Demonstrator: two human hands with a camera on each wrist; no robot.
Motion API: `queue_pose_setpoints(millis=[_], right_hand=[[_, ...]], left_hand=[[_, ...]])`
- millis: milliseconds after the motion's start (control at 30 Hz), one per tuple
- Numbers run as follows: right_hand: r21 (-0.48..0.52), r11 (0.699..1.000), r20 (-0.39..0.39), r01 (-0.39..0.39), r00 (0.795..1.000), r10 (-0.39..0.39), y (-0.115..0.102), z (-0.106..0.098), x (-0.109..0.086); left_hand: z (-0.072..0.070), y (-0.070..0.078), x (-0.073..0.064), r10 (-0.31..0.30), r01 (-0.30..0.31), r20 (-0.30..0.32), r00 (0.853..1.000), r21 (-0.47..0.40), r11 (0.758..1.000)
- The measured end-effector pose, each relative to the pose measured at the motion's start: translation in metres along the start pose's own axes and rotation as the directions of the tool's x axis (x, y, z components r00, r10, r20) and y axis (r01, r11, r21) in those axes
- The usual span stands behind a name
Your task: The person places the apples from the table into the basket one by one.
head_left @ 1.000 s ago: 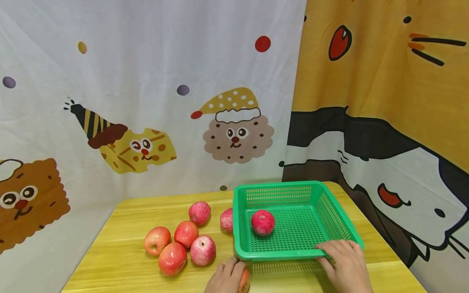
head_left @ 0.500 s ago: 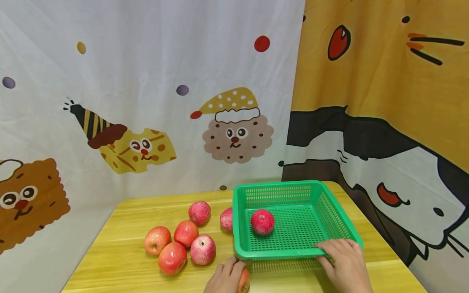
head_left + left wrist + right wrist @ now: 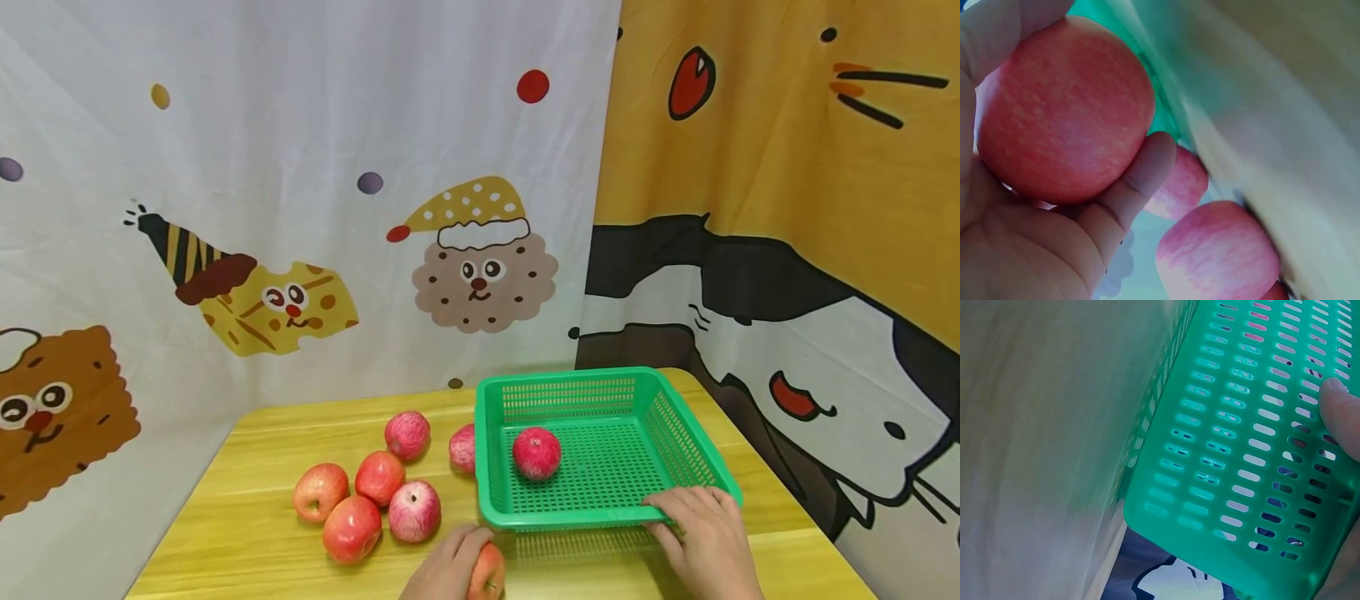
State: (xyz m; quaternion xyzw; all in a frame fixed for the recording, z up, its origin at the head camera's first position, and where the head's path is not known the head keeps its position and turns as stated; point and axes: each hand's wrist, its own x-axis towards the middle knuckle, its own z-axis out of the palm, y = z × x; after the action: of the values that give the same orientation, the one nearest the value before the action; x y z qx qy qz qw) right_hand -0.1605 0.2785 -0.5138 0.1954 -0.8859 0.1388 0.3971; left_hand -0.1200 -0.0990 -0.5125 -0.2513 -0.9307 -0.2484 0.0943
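Observation:
At the front of the table, my left hand [image 3: 447,567] grips a red apple [image 3: 489,572] from its left side. The left wrist view shows that apple [image 3: 1066,112] large, with the thumb and fingers curled about it. My right hand [image 3: 707,537] holds the near rim of a green plastic basket [image 3: 570,522], close to its right corner. In the right wrist view, the thumb [image 3: 1338,412] presses against the slotted basket wall [image 3: 1229,456]. Inside the basket, toward its left, lies one dark red apple [image 3: 536,454].
Several apples stand grouped left of the basket, among them a striped pink one [image 3: 414,511] and a glossy red one [image 3: 352,530]. Another apple [image 3: 462,448] sits right against the basket's left side, partly hidden. Patterned curtains [image 3: 300,167] hang behind the wooden table [image 3: 247,475].
My left hand has shifted slightly left with the apple, and more of the apple shows now. The right hand and basket stay put; the head view has moved a little.

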Motion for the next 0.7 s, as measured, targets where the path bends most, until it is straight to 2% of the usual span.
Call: queue_pose_setpoints(millis=[133,233,467,567,700], right_hand=[[-0.003,1.0,-0.004,0.001,1.0,-0.001,-0.001,0.0,0.001],[-0.002,1.0,-0.007,0.001,1.0,-0.001,-0.001,-0.001,0.001],[0.011,1.0,0.033,-0.014,0.999,0.014,0.0,-0.003,0.0],[0.023,0.999,0.062,-0.047,0.997,0.046,-0.002,-0.006,0.0],[0.076,0.985,0.085,-0.155,0.985,0.149,-0.001,-0.012,0.002]], left_hand=[[-0.009,-0.002,0.0,0.065,-0.064,-0.08,0.995,0.007,0.998],[-0.015,-0.002,-0.001,0.072,-0.073,-0.112,0.991,-0.001,0.997],[-0.039,0.008,-0.001,-0.019,0.009,-0.129,0.991,-0.081,0.997],[-0.045,0.012,0.002,-0.03,0.009,-0.221,0.975,-0.097,0.995],[-0.049,0.013,0.008,0.004,-0.04,-0.355,0.935,-0.094,0.995]])
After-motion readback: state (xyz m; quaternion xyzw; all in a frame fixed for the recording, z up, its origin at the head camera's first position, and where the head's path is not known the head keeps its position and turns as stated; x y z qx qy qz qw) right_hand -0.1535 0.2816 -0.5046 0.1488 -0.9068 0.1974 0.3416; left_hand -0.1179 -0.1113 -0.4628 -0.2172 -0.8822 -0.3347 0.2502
